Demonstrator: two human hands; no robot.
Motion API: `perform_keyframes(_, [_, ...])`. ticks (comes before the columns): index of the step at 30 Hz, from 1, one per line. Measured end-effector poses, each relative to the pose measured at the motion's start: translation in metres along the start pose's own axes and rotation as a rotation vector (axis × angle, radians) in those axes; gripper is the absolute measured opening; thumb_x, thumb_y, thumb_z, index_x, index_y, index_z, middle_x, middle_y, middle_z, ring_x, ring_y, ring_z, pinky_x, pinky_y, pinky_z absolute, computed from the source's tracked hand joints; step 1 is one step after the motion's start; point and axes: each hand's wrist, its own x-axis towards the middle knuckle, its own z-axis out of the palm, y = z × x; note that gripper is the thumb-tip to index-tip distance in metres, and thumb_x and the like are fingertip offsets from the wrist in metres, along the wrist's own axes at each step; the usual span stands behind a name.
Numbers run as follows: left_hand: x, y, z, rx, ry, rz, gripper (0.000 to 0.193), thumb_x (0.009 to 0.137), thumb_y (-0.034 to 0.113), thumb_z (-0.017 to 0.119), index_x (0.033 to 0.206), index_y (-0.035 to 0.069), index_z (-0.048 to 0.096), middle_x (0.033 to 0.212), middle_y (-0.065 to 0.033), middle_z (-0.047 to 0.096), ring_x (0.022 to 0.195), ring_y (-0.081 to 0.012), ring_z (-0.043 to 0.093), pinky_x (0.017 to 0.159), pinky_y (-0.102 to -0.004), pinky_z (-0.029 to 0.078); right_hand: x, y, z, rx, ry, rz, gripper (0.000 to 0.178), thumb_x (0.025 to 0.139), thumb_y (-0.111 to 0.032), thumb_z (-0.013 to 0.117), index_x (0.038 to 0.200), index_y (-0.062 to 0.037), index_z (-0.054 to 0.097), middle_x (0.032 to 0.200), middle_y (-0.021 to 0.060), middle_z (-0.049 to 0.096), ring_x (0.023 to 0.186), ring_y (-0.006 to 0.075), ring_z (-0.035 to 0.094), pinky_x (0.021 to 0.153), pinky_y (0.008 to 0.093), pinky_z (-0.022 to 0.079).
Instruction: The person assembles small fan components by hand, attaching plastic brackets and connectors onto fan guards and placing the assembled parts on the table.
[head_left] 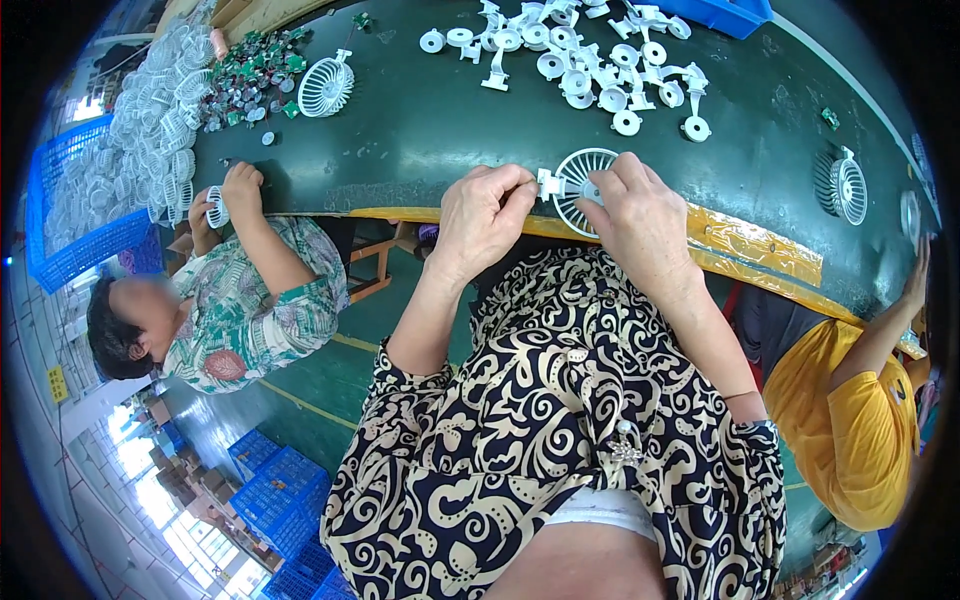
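Observation:
My right hand (640, 215) grips a round white fan grille (578, 188) with slotted ribs, thumb and fingers on its right side. A small white bracket (548, 185) sticks out from the grille's left edge. At the bracket's end my left hand (487, 220) is closed in a pinch; what lies between its fingertips is hidden. Both hands are just above the front edge of the green table. Beyond them lies a loose pile of white plastic stems with round cups (577, 82).
Another white grille (326, 88) with a wire and small board lies left, near green circuit boards (262, 72) and a heap of clear-white grilles (150, 130). A grille (850, 188) stands at right. Co-workers sit at left (240, 310) and right (850, 430). A blue bin (725, 15) stands far back.

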Motion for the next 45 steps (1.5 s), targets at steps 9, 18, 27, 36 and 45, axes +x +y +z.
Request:
perform_keyframes(9, [0.015, 0.011, 0.011, 0.080, 0.003, -0.060, 0.049, 0.095, 0.034, 0.068, 0.124, -0.003, 0.057, 0.069, -0.0101, 0.067, 0.064, -0.0250, 0.065, 0.065, -0.0385, 0.050, 0.012, -0.006, 0.000, -0.071, -0.097, 0.029, 0.018, 0.081, -0.017, 0.075, 0.083, -0.0019, 0.065, 0.090, 0.0120, 0.059, 0.087, 0.0277, 0.068, 0.069, 0.0388, 0.057])
perform_keyframes(18, [0.015, 0.003, 0.021, -0.019, 0.048, 0.035, 0.043, 0.094, 0.028, 0.070, 0.123, 0.000, 0.056, 0.069, -0.0091, 0.065, 0.062, -0.0219, 0.063, 0.062, -0.0367, 0.050, -0.005, 0.008, -0.015, 0.254, -0.023, -0.022, 0.038, 0.083, -0.029, 0.079, 0.107, -0.0016, 0.069, 0.107, 0.0128, 0.064, 0.098, 0.0339, 0.066, 0.077, 0.0440, 0.055])
perform_keyframes(27, [0.058, -0.075, -0.083, 0.630, 0.755, 0.165, 0.046, 0.086, 0.024, 0.075, 0.123, 0.002, 0.060, 0.128, -0.0201, 0.060, 0.120, -0.0397, 0.055, 0.105, -0.0465, 0.043, -0.059, 0.092, -0.104, -0.017, 0.018, 0.377, 0.034, 0.080, -0.013, 0.080, 0.111, -0.0012, 0.069, 0.108, 0.0138, 0.067, 0.091, 0.0320, 0.068, 0.077, 0.0402, 0.054])
perform_keyframes(36, [0.033, -0.091, -0.102, 0.476, 0.441, -0.062, 0.051, 0.091, 0.030, 0.071, 0.126, -0.006, 0.062, 0.117, -0.0269, 0.067, 0.107, -0.0426, 0.066, 0.092, -0.0461, 0.052, -0.017, 0.106, -0.076, -0.033, 0.303, 0.428, 0.033, 0.088, -0.027, 0.077, 0.109, -0.0020, 0.072, 0.095, 0.0118, 0.067, 0.070, 0.0227, 0.065, 0.068, 0.0352, 0.052])
perform_keyframes(45, [-0.016, 0.028, 0.001, -0.301, -0.033, 0.001, 0.059, 0.091, 0.010, 0.072, 0.144, -0.001, 0.048, 0.135, -0.0143, 0.061, 0.068, -0.0064, 0.059, 0.060, -0.0226, 0.048, 0.019, 0.090, -0.021, -0.033, 0.331, 0.376, 0.025, 0.088, -0.026, 0.076, 0.104, -0.0069, 0.074, 0.109, 0.0092, 0.067, 0.089, 0.0314, 0.070, 0.076, 0.0399, 0.055])
